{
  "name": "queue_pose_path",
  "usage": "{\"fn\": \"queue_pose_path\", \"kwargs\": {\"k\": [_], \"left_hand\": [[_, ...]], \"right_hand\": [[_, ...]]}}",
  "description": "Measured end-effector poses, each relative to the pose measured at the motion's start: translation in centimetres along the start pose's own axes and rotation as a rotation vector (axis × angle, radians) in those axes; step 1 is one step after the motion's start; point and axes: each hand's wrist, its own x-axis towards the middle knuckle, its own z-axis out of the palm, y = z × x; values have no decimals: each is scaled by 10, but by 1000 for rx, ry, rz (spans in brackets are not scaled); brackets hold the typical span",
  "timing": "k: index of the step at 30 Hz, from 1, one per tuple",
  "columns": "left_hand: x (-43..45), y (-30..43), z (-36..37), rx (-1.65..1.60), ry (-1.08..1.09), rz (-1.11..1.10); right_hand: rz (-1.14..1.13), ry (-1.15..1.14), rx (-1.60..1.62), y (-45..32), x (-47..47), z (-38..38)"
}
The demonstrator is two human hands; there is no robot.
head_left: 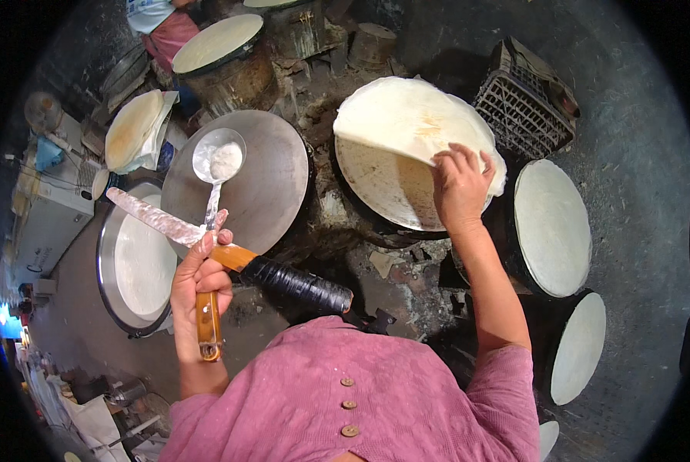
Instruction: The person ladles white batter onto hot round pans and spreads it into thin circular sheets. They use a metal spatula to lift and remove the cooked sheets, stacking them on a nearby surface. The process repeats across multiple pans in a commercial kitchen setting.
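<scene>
My left hand point(198, 277) grips two tools at once. One is a metal ladle point(213, 202) with a wooden handle, white batter point(227, 160) in its bowl. The other is a long flat spatula point(159, 217), its blade smeared white and its handle wrapped in black tape. Below the ladle's bowl is a bare round griddle point(273, 179). On the right, my right hand point(463, 187) pinches the near edge of a thin white flatbread point(403, 112). That edge is raised and folded back, baring the front of a second griddle point(388, 185); the fingertips are partly hidden.
A steel basin point(106, 277) of white batter stands at left. Behind it, flatbreads point(132, 130) are stacked. More covered griddles point(553, 228) line the right, near a plastic crate point(521, 112). Another griddle point(221, 43) and a person point(163, 29) are at the far left.
</scene>
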Motion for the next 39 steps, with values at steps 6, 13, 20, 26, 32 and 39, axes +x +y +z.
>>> {"fn": "queue_pose_path", "kwargs": {"k": [6,13,20,26,32,39], "left_hand": [[-1,2,5,28,-30,-15],[3,17,7,118,-121,-161],[-8,38,-11,193,-243,-551],[-34,36,-27,343,-314,-794],[-76,6,-40,564,-388,-922],[-129,-31,-67,496,-588,-1141]], "right_hand": [[-9,82,26,-32,-28,-27],[110,-158,201,-104,-141,-60],[332,-151,114,-227,-203,-135],[626,-108,-84,-308,-244,-186],[1040,-69,-374,-354,-354,-241],[1455,415,-849,-511,-468,-374]]}}
